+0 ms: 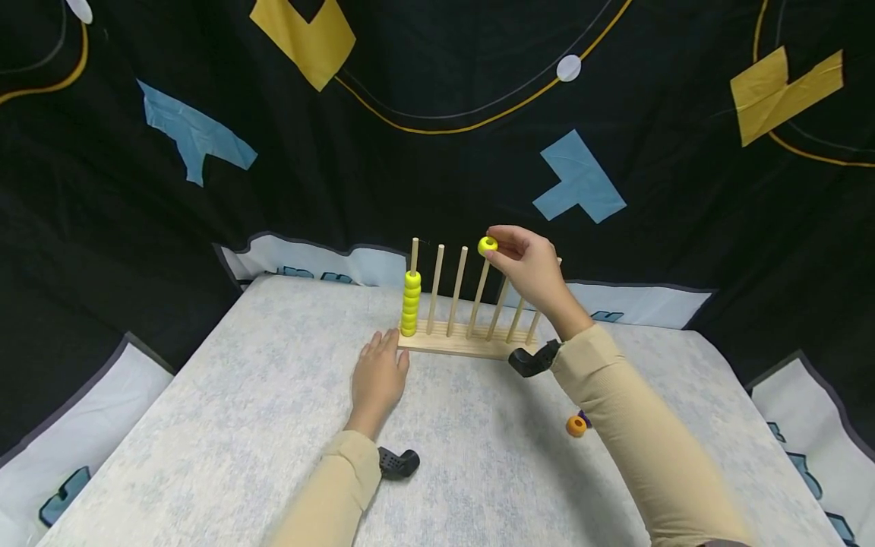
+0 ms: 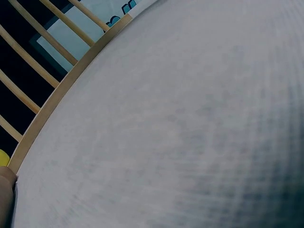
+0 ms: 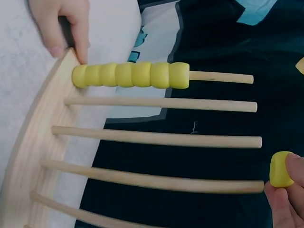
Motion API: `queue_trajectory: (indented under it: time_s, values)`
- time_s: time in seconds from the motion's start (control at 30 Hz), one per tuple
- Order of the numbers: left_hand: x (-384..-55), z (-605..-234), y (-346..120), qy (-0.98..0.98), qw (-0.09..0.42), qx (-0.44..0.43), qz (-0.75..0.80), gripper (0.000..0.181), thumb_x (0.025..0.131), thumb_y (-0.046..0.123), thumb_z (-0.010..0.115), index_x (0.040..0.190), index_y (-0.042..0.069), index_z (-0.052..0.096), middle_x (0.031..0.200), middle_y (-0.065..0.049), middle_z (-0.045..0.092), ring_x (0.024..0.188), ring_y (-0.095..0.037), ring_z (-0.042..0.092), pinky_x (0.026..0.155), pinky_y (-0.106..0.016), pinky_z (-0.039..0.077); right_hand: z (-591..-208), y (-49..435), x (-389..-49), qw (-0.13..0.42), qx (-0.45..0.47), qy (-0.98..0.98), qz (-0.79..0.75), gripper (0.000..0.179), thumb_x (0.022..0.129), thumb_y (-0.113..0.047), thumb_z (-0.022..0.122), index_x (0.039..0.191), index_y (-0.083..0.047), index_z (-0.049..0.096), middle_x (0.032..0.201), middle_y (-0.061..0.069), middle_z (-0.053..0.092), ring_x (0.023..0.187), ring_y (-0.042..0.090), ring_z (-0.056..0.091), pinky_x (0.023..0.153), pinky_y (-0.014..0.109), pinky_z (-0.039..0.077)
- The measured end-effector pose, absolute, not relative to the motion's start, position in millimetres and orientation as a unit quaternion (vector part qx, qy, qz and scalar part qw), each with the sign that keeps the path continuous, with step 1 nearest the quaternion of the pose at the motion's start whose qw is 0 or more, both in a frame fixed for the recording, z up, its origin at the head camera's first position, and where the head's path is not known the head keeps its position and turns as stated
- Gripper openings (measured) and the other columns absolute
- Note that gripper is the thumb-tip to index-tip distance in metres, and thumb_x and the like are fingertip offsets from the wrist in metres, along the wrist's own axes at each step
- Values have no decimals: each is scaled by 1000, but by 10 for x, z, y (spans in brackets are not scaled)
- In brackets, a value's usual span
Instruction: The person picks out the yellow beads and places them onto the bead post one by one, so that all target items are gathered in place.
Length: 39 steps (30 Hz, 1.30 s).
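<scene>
Between the thumb and fingertips of my right hand (image 1: pixel 528 262) is a yellow bead (image 1: pixel 488 245), its hole showing from above. The bead is by the top of a middle peg; in the right wrist view this bead (image 3: pixel 281 169) appears beside the peg's tip. A wooden peg rack (image 1: pixel 451 346) with several upright pegs stands on the table. Its leftmost peg carries a stack of yellow beads (image 1: pixel 411 304), the bare peg top showing above them. My left hand (image 1: pixel 378 377) rests on the table, its extended fingers touching the rack's left end.
An orange bead (image 1: pixel 576 426) lies on the table near the right forearm, with a purple piece (image 1: pixel 584 417) partly hidden behind it. A pale patterned cloth covers the table (image 1: pixel 273 410). Behind the rack hangs a dark printed curtain (image 1: pixel 424 175).
</scene>
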<state>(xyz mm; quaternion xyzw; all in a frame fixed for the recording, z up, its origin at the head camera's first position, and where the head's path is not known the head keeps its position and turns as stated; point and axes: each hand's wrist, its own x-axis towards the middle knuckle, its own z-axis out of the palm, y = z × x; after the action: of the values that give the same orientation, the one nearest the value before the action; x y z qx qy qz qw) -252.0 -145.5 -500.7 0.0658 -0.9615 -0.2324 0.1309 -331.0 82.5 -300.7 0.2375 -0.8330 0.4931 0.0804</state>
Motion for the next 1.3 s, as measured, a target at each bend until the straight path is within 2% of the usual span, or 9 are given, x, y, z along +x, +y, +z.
queue_trajectory:
  time_s: [0.33,0.73,1.3]
  values:
    - [-2503,-4990,-1476,-959,138,59,-241,54,103,32,51,149,3,43,154,-13,46,148,-34,35,125,-47,23,-2930,454,-3469,45,236,-827,508,41,94,-12,69,133,-5,60,133,9,65,119,20,65,98,28,56]
    - [-2507,-5002,-1458,-956,142,60,-249,53,102,30,53,147,3,46,151,-13,48,146,-34,37,124,-47,26,-2911,-8,-3435,46,264,-823,501,40,94,-9,68,132,-4,60,133,8,65,119,17,65,101,23,53]
    - [-2499,-4966,-1439,-955,148,65,-248,51,102,29,54,146,4,48,150,-13,50,145,-34,40,123,-47,28,-2932,-163,-3382,39,269,-842,466,39,93,-9,69,132,-8,62,135,7,65,117,16,66,99,23,54]
